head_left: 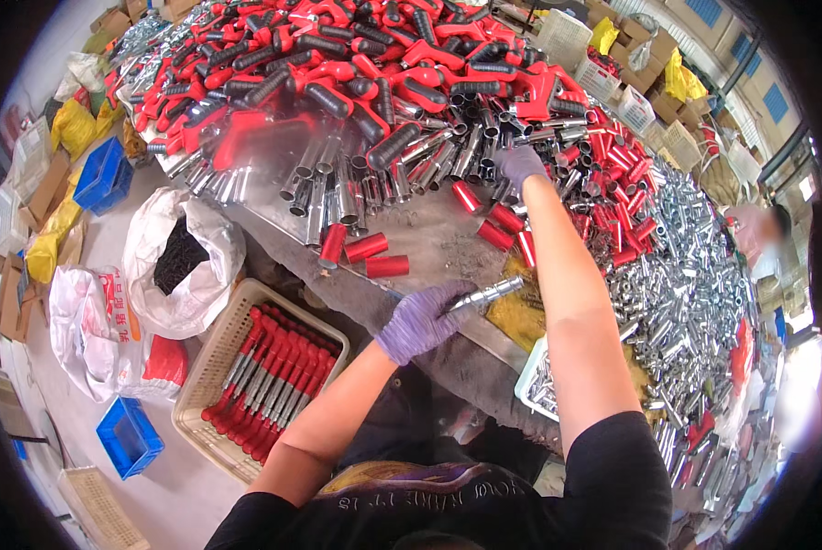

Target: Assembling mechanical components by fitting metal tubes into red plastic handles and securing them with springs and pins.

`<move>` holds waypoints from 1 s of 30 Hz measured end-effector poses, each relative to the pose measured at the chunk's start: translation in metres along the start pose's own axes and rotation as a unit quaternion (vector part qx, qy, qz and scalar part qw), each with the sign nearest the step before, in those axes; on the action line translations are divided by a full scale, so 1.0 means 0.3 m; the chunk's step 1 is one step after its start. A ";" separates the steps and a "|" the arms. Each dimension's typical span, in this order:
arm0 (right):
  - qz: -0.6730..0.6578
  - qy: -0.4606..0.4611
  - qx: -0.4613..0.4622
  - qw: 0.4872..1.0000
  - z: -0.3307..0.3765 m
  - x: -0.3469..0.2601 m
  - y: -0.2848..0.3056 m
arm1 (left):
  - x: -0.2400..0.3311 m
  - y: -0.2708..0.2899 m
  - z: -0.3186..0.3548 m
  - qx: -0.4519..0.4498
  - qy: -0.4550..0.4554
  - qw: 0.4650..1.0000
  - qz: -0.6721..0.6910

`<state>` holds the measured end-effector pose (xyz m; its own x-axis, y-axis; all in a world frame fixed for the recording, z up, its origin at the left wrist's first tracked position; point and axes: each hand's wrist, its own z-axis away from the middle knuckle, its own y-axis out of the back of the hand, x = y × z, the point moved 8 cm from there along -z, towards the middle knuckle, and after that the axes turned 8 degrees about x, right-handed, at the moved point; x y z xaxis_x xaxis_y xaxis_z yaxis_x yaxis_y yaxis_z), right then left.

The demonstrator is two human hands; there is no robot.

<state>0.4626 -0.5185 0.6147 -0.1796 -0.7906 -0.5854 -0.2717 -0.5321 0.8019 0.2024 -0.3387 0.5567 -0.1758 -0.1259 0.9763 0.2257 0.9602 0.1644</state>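
My left hand (425,321), in a purple glove, is closed around a silver stepped metal shaft (492,292) that sticks out to the right past the fingers. My right hand (521,165), gloved alike, reaches forward to the chrome tubes (471,151) at the edge of the heap. Its fingers are too small and partly hidden to show a grip. Red metal sleeves (495,236) lie loose just below that hand, and more red sleeves (388,267) rest on the bench nearer the left hand.
A big heap of red-and-black handled tool bodies (338,69) covers the far bench. Small silver fittings (686,275) pile up at right. Left of me stand a beige crate (196,399) of red-handled tools, a white sack (219,238) with black parts, and blue bins (129,438).
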 end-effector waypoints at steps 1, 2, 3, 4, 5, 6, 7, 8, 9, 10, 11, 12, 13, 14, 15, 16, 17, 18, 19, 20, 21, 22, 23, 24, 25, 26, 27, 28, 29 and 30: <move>-0.119 -0.011 -0.063 0.991 0.003 0.012 0.019 | -0.005 -0.005 -0.006 -0.004 -0.002 1.000 0.002; -0.233 -0.066 -0.065 0.968 0.006 0.065 0.045 | -0.003 -0.010 -0.015 0.005 -0.035 0.999 0.020; -0.346 -0.123 -0.062 0.928 0.016 0.134 0.069 | 0.008 -0.018 -0.024 0.008 -0.067 0.997 0.038; -0.428 -0.066 -0.082 0.897 0.076 0.125 0.121 | 0.029 -0.010 -0.015 -0.018 -0.004 0.999 0.027; -0.506 -0.005 -0.104 0.856 0.182 0.088 0.202 | 0.023 -0.001 -0.003 -0.019 -0.001 0.999 0.028; -0.556 -0.019 -0.055 0.829 0.283 0.091 0.278 | 0.032 0.002 -0.004 -0.006 -0.033 0.999 0.007; -0.603 -0.032 -0.003 0.797 0.381 0.093 0.347 | 0.039 0.002 -0.006 0.006 -0.065 0.998 -0.015; -0.588 -0.017 0.001 0.809 0.470 0.086 0.408 | 0.009 0.008 0.001 0.012 -0.048 0.999 -0.002; -0.571 -0.006 0.015 0.821 0.539 0.108 0.468 | -0.003 -0.007 0.003 -0.004 -0.048 0.999 -0.001; -0.531 0.046 0.015 0.846 0.558 0.134 0.507 | -0.035 -0.002 0.007 0.008 -0.024 0.997 0.072; -0.447 0.046 0.023 0.893 0.586 0.183 0.557 | -0.062 0.001 0.009 0.021 0.004 0.989 0.143; -0.413 0.058 0.042 0.908 0.641 0.198 0.632 | 0.002 -0.016 0.023 -0.013 0.047 0.982 0.183; -0.381 0.072 0.056 0.920 0.693 0.200 0.696 | 0.055 -0.027 0.042 -0.020 0.057 0.982 0.179; -0.369 0.076 0.049 0.925 0.741 0.214 0.744 | 0.073 -0.063 0.071 -0.053 0.123 0.969 0.209; -0.359 0.078 0.041 0.929 0.785 0.231 0.786 | 0.082 -0.104 0.117 -0.083 0.190 0.949 0.236; -0.323 0.064 0.028 0.944 0.813 0.251 0.821 | 0.126 -0.151 0.136 -0.080 0.173 0.943 0.274; -0.338 0.087 0.023 0.937 0.829 0.284 0.839 | 0.134 -0.177 0.161 -0.086 0.185 0.942 0.268; -0.345 0.083 0.021 0.935 0.848 0.294 0.859 | 0.149 -0.218 0.173 -0.121 0.188 0.938 0.264; -0.352 0.079 0.019 0.932 0.866 0.300 0.879 | 0.162 -0.259 0.190 -0.155 0.190 0.934 0.260; -0.355 0.088 0.005 0.931 0.879 0.313 0.883 | 0.170 -0.289 0.207 -0.162 0.191 0.933 0.258; -0.356 0.081 0.009 0.931 0.896 0.329 0.897 | 0.170 -0.321 0.220 -0.169 0.196 0.932 0.255; -0.345 0.069 0.004 0.936 0.914 0.337 0.898 | 0.170 -0.354 0.235 -0.182 0.205 0.925 0.263; -0.335 0.058 -0.002 0.941 0.932 0.342 0.902 | 0.172 -0.385 0.252 -0.195 0.213 0.919 0.270; -0.323 0.054 -0.012 0.945 0.949 0.344 0.908 | 0.189 -0.406 0.266 -0.194 0.212 0.916 0.281; -0.325 0.049 -0.009 0.944 0.964 0.356 0.910 | 0.201 -0.435 0.285 -0.198 0.215 0.915 0.278; -0.322 0.040 -0.052 0.944 0.982 0.362 0.886 | 0.221 -0.459 0.297 -0.190 0.202 0.915 0.293; -0.320 0.033 -0.099 0.942 1.005 0.354 0.855 | 0.244 -0.470 0.312 -0.178 0.187 0.916 0.308; -0.302 -0.002 -0.099 0.948 1.032 0.344 0.833 | 0.260 -0.481 0.324 -0.177 0.183 0.926 0.279; -0.305 -0.005 -0.099 0.947 1.040 0.340 0.818 | 0.256 -0.501 0.346 -0.178 0.186 0.926 0.276; -0.246 0.001 -0.082 0.966 1.045 0.343 0.817 | 0.250 -0.500 0.359 -0.129 0.189 0.934 0.274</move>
<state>0.0810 -0.6350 0.7136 -0.0656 -0.4299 -0.9005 -0.1712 -0.8842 0.4346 0.0521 -0.4654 0.5902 0.3731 0.2408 0.8960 0.4145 0.8207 -0.3932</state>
